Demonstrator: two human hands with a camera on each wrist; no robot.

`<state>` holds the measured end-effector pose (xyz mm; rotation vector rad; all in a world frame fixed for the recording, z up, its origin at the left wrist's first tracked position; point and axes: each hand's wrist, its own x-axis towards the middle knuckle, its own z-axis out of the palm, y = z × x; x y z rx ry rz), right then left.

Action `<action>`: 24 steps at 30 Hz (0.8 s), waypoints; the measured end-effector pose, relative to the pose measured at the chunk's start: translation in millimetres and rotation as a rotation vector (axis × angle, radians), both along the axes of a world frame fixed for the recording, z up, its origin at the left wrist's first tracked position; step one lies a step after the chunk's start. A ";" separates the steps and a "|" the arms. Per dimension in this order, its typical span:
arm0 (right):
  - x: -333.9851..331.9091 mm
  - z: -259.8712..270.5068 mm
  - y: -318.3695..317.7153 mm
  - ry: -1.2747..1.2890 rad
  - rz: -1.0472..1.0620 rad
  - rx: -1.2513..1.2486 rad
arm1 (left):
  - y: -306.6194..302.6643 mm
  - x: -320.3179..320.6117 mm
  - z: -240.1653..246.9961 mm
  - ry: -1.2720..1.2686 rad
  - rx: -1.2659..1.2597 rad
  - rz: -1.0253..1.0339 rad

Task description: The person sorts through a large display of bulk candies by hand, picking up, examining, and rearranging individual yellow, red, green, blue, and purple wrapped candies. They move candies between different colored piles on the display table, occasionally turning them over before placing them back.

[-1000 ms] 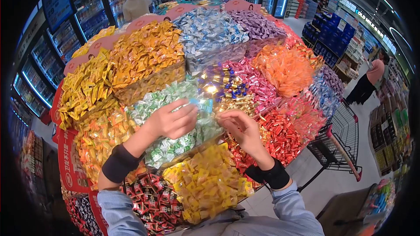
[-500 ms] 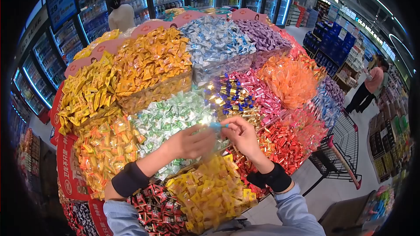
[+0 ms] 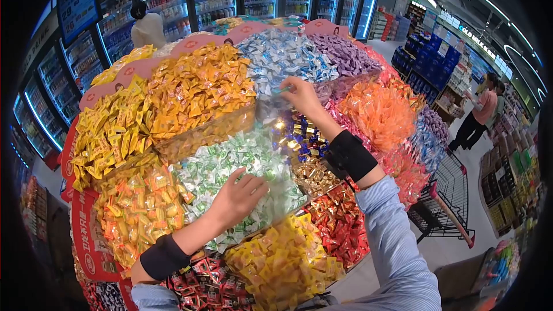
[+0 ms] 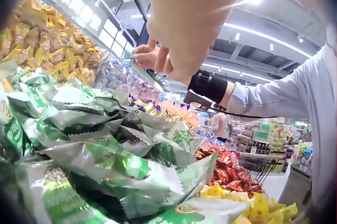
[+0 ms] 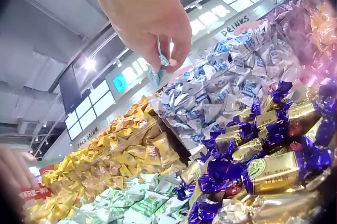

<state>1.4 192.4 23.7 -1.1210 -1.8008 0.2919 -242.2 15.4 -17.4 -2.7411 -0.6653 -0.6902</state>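
Note:
My right hand (image 3: 303, 99) pinches a small blue-wrapped candy (image 5: 157, 72) between thumb and fingertips. It is raised at the front of the bin of blue-and-white wrapped candies (image 3: 288, 52), overlapping the bin's clear front wall in the head view. Lower down, my left hand (image 3: 235, 197) hovers over the green-and-white wrapped candies (image 3: 230, 152), its fingers loosely bent and holding nothing. Close below the left wrist camera lie more of those green packets (image 4: 116, 166). Gold-and-purple wrapped candies (image 5: 271, 174) fill the section beneath the right hand.
Orange-yellow candies (image 3: 201, 75) are heaped at the back left, yellow packets (image 3: 282, 247) at the front. Clear dividers (image 3: 213, 124) part the sections. A shopping cart (image 3: 440, 196) stands on the right. One person (image 3: 147, 27) is by the fridges, and others (image 3: 484, 109) stand at the far right.
Both hands were together at a blue candy over the green section. The right hand has carried it forward to the blue-and-white bin; the left has let go and drawn back left.

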 end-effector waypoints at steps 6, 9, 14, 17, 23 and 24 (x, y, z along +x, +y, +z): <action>-13.0 -10.1 21.2 -0.168 -0.001 0.067 | 7.9 -4.3 -5.7 -0.008 -0.072 0.006; -16.5 -12.3 26.1 -0.353 -0.015 0.240 | 14.2 -3.3 -3.8 0.024 -0.079 0.027; -14.8 -5.2 31.1 -0.448 0.033 0.114 | 33.1 4.6 -6.2 0.077 -0.121 0.110; -11.9 -6.8 31.7 -0.508 0.107 0.260 | 46.0 11.5 -3.0 0.098 -0.099 0.146; 1.8 6.5 -5.0 -0.199 0.064 0.211 | 110.2 28.8 20.7 -0.072 -0.249 0.232; 6.6 6.7 -9.5 -0.144 0.070 0.140 | 123.7 33.4 16.4 -0.061 -0.242 0.260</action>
